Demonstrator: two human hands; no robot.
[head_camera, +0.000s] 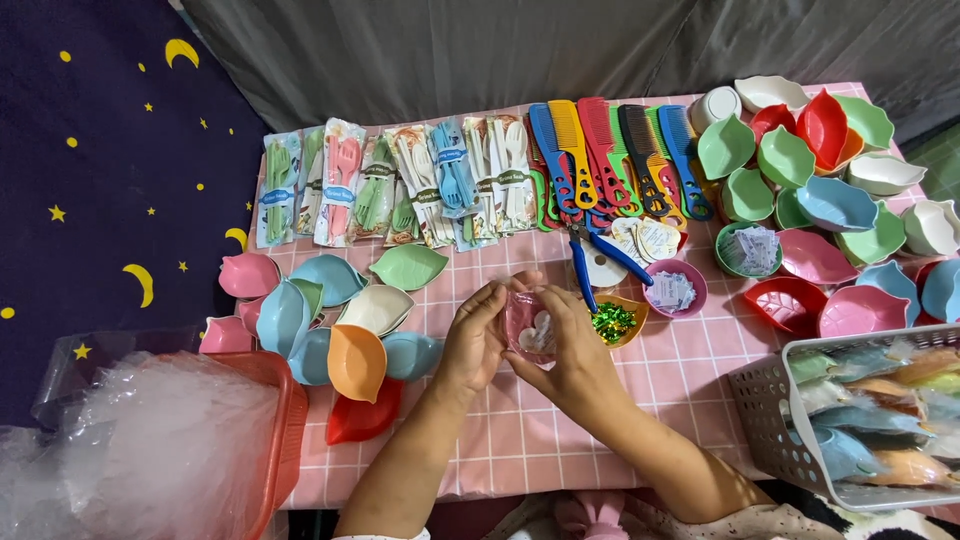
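Head view, L to R. Far left, off the counter's left edge: red basket (278, 440) stuffed w/ clear plastic bags (160, 440), against a dark blue cloth w/ yellow moons and stars (100, 180). Counter (560, 440) – pink grid-pattern cover. Near its left edge: loose pile of leaf-shaped dishes (330, 330), pink, blue, green, cream, orange, red – not wrapped. Along the back edge: row of packaged cutlery sets (400, 185), then coloured combs (610, 150).

Centre: left hand (475, 340) and right hand (570, 365), both grips closed round a small pink dish in clear wrap (530, 325), held just above the counter w/ a pale item inside. Just right of it: blue-handled pliers (600, 255), orange dish of green shiny ties (613, 320), pink bowl of small sachets (675, 288).

Back right corner: second heap of unwrapped dishes (820, 180). Off the front right corner: white basket (790, 420) holding bagged dishes (870, 410).

Progress, judged: several pcs packed, one in hand, most left.

Room: grey fabric backdrop (450, 50) behind the counter.
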